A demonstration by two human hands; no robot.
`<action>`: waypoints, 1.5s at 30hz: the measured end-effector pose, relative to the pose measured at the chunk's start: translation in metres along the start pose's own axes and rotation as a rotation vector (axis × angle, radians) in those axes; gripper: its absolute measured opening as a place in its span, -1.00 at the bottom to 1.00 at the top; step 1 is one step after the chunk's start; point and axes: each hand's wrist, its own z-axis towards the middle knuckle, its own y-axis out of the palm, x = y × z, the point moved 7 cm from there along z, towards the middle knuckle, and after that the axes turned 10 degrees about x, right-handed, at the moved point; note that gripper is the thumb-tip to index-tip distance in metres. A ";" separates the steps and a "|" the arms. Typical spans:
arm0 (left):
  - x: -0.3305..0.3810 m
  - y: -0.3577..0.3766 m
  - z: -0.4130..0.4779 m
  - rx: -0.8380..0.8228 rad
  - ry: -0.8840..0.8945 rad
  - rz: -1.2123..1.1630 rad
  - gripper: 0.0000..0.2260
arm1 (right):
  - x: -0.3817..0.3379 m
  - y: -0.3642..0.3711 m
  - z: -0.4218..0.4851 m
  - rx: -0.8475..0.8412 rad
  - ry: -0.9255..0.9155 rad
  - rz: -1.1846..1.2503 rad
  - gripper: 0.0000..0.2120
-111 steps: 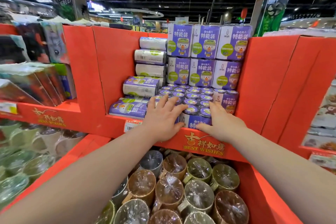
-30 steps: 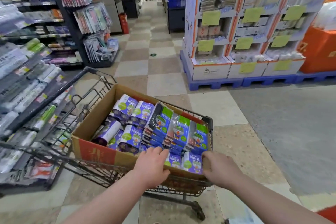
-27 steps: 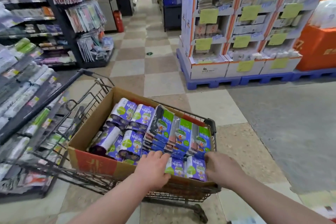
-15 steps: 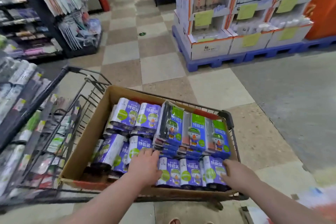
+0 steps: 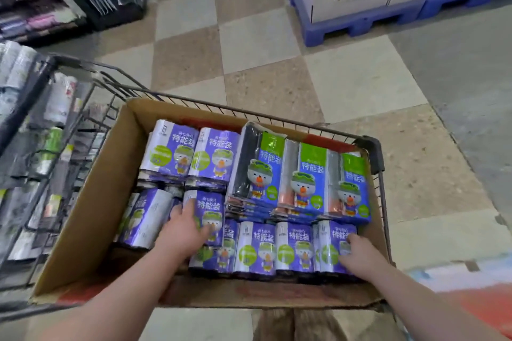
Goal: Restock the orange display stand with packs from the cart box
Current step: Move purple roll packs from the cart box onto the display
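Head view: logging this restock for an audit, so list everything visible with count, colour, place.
Open cardboard box: one, brown, inside the cart.
Shrink-wrapped roll packs: at least eight, purple and white, box's left and front.
Flat packs: three stacks, blue and green, box's right rear.
Wire shopping cart: one, grey, centre.
Plastic pallets: two, blue, upper right, under white display cartons.
Shelf rack: one, dark, upper left.
Left hand: resting on a middle purple pack.
Right hand: touching the rightmost front pack.

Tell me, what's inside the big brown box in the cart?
The cardboard box holds purple packs and flatter blue-and-green packs, all showing a cartoon bird. The left hand and right hand touch purple packs. Anything beneath the top layer is covered.
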 end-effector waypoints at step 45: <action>0.114 -0.012 -0.137 -0.428 0.380 -0.907 -0.78 | 0.020 -0.046 -0.210 0.573 0.176 1.320 -0.64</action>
